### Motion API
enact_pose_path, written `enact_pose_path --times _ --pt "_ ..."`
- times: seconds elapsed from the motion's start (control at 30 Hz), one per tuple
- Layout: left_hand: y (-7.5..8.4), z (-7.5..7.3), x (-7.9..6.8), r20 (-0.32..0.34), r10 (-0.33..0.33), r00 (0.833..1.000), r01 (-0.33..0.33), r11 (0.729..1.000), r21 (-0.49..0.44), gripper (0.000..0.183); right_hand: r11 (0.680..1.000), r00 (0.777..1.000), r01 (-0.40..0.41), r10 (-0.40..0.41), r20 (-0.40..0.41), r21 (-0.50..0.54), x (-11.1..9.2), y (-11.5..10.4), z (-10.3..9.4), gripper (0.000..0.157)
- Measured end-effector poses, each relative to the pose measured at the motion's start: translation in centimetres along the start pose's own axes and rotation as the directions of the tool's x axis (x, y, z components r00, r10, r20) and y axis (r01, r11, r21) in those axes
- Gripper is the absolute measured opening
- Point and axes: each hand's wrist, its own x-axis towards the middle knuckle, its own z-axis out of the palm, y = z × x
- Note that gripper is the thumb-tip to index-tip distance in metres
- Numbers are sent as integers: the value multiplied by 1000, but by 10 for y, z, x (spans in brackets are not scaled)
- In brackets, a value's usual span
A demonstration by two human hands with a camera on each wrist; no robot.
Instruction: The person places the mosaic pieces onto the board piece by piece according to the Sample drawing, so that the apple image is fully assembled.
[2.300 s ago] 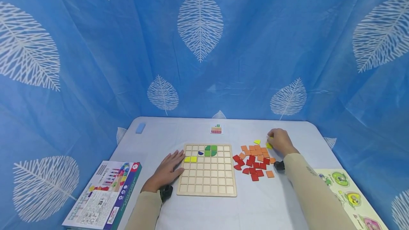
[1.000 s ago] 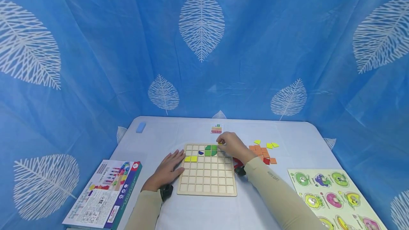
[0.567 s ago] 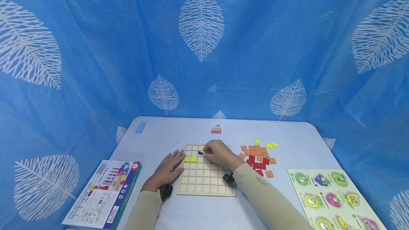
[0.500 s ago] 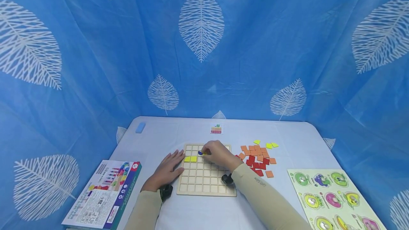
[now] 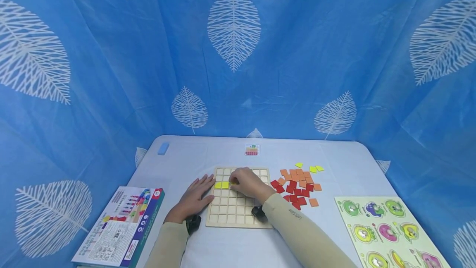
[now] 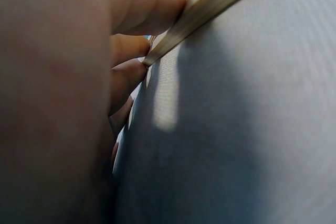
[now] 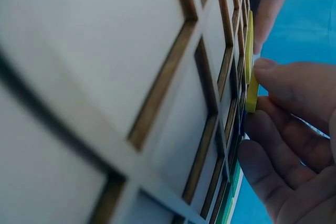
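A wooden grid board (image 5: 238, 220) lies on the white table. My left hand (image 5: 192, 200) is spread flat at its left edge; in the left wrist view its fingertips (image 6: 173, 11) touch the wooden rim. Two yellow square tiles (image 5: 222, 185) sit side by side in the board's third row. Just right of them, my right hand (image 5: 247, 183) pinches a yellow tile (image 7: 252, 94) between thumb and fingers, low over the grid. This hand hides the blue half-round piece and green pieces in the head view; a green edge (image 7: 234, 179) shows in the right wrist view.
Right of the board lie loose orange tiles (image 5: 298, 176), red tiles (image 5: 298, 192) and several yellow pieces (image 5: 313, 169). A small picture card (image 5: 252, 149) is behind the board. A blue block (image 5: 163, 149), a game box (image 5: 119, 226) and a fruit puzzle board (image 5: 386, 226) lie farther out.
My right hand has picked up a yellow tile from the loose pieces at the right and carried it left over the board, then down beside the two yellow tiles. My left hand stays put.
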Motion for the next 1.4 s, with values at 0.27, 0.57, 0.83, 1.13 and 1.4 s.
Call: enact_pose_path --times 0.27,0.57,0.83,1.13,1.4 --pt "-1 2 2 -6 3 1000 -3 1000 15 66 999 1000 -16 17 7 -39 3 1 3 11" --pt "-1 2 1 -11 9 1000 -9 1000 13 65 999 1000 -12 12 13 -53 3 1 6 15" --pt "0 1 1 -2 -9 1000 9 1000 4 65 998 1000 14 -15 -3 -59 3 1 6 14" --pt "-1 1 1 -7 1 1000 -1 1000 -6 65 998 1000 24 -25 -9 -59 1 0 5 8" --pt "-2 2 2 -6 5 1000 -5 1000 1 65 999 1000 14 -15 -12 -48 1 0 5 9"
